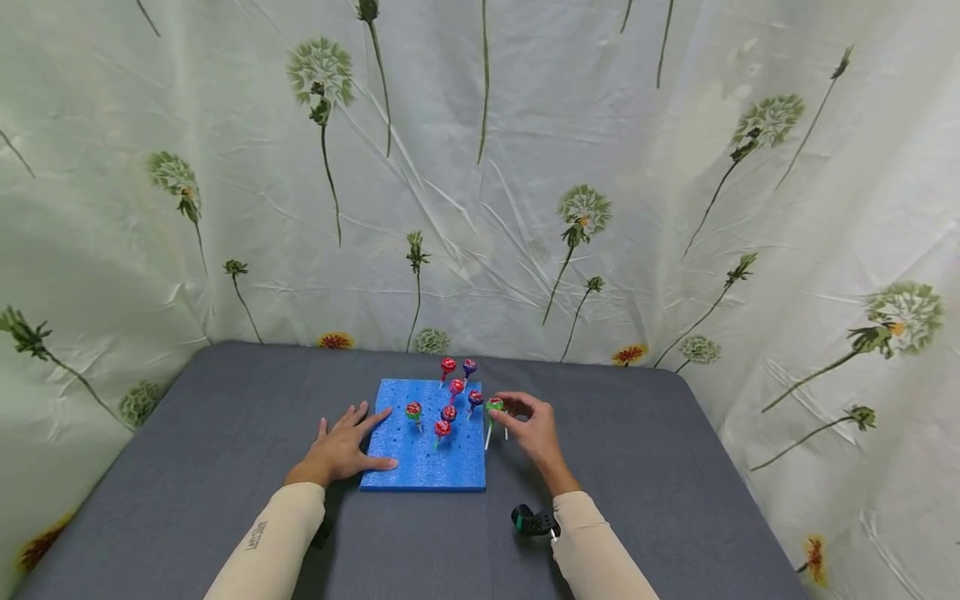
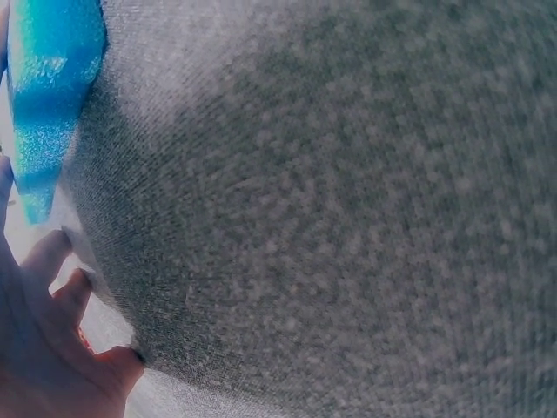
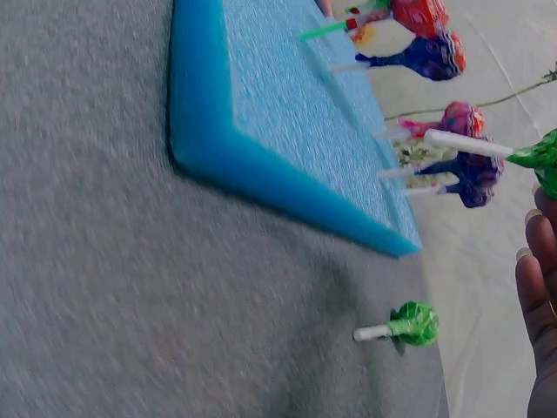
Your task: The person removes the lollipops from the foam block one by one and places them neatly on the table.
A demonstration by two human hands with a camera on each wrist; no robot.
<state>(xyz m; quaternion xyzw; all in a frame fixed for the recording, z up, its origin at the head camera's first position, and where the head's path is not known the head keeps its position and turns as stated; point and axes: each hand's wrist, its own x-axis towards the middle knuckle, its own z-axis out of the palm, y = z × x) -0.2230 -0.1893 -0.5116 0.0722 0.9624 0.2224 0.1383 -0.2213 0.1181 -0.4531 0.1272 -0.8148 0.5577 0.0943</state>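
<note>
A blue foam board (image 1: pixel 408 477) with small holes lies on the table, several wrapped lollipops standing in it on their sticks. Among them are a green-and-red lollipop (image 1: pixel 413 410), a red one (image 1: pixel 442 428) and a purple one (image 1: pixel 476 398). My left hand (image 1: pixel 341 450) rests at the board's left side with fingers spread, thumb and a fingertip on its surface. Just off the right edge, my right hand (image 1: pixel 531 425) pinches a green lollipop (image 3: pixel 544 158) by its wrapped head, its white stick hanging down. Below that hand, a second green lollipop (image 3: pixel 414 324) lies on the table.
Dark grey cloth covers the table (image 1: pixel 600 467). Behind it hangs a pale curtain (image 1: pixel 480 208) printed with dandelions. Black straps sit at both wrists, the right one (image 1: pixel 534 521) plainly visible.
</note>
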